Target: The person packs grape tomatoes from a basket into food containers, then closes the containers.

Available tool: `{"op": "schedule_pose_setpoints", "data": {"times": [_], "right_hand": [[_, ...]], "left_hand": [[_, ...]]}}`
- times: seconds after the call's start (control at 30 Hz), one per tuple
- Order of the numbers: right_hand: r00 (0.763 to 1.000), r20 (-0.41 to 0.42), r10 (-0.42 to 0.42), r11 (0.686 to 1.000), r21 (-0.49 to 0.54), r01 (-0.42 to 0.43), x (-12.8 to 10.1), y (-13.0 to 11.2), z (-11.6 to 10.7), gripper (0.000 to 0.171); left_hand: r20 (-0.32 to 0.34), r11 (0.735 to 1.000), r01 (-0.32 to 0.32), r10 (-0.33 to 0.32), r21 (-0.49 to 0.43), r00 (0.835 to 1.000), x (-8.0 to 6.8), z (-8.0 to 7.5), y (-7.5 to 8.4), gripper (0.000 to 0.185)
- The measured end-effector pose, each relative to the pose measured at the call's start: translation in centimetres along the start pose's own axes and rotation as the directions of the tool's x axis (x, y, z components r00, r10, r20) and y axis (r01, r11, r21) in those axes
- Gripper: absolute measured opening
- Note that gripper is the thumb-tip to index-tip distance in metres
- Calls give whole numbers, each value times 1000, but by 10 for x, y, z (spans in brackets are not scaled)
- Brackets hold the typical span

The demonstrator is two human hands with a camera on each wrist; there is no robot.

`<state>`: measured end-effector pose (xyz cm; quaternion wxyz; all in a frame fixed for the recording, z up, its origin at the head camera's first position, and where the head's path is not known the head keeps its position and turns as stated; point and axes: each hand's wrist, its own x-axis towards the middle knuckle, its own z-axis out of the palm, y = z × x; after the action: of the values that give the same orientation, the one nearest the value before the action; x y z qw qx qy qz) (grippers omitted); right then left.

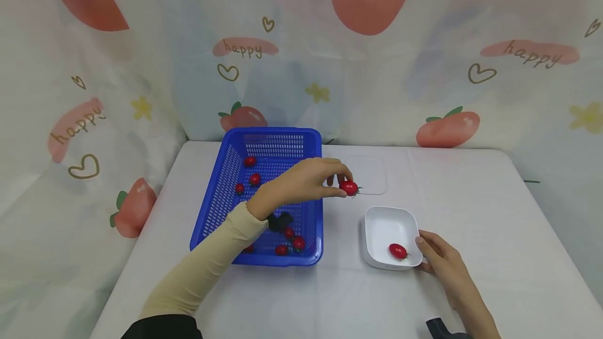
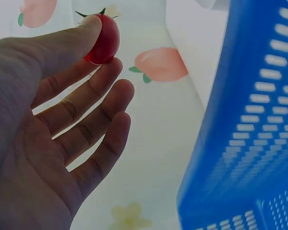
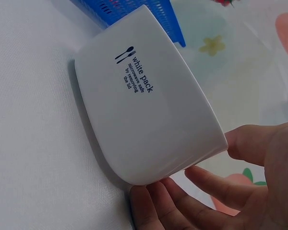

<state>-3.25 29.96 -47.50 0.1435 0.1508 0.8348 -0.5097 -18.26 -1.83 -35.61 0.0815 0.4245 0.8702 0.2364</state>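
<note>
My left hand (image 1: 325, 176) pinches a red cherry tomato (image 1: 349, 188) between thumb and fingertips, in the air just right of the blue plastic basket (image 1: 221, 192). In the left wrist view the tomato (image 2: 103, 38) sits at the tips of thumb and forefinger. Several more tomatoes (image 1: 255, 179) lie in the basket. A white square bowl (image 1: 379, 224) stands right of the basket with one tomato (image 1: 398, 250) inside. My right hand (image 1: 438, 255) touches the bowl's near right corner; its fingers (image 3: 201, 184) rest against the bowl wall (image 3: 149, 120).
A white lid (image 1: 369, 174) lies flat on the table behind the bowl. A small dark object (image 1: 280, 220) sits in the basket. The table (image 1: 494, 234) has a white cloth; a printed curtain (image 1: 424, 67) hangs behind and at both sides.
</note>
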Motion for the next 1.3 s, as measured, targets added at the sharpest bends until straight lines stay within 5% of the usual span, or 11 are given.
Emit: {"op": "schedule_pose_setpoints", "data": {"times": [0.43, 0.77, 1.07, 1.3], "right_hand": [[1000, 2, 13, 1000, 5, -13, 1, -2, 2, 69], [1000, -3, 20, 1000, -6, -21, 0, -3, 2, 69], [999, 5, 40, 999, 7, -40, 0, -2, 1, 70], [1000, 3, 26, 1000, 0, -26, 1, -2, 0, 69]], "left_hand": [[104, 993, -82, 90, -84, 990, 36, 12, 18, 32], [116, 999, 19, -14, -46, 993, 38, 33, 44, 28], [33, 994, 97, -99, 57, 995, 27, 51, 76, 29], [-100, 973, 204, -194, 104, 976, 25, 78, 97, 29]]}}
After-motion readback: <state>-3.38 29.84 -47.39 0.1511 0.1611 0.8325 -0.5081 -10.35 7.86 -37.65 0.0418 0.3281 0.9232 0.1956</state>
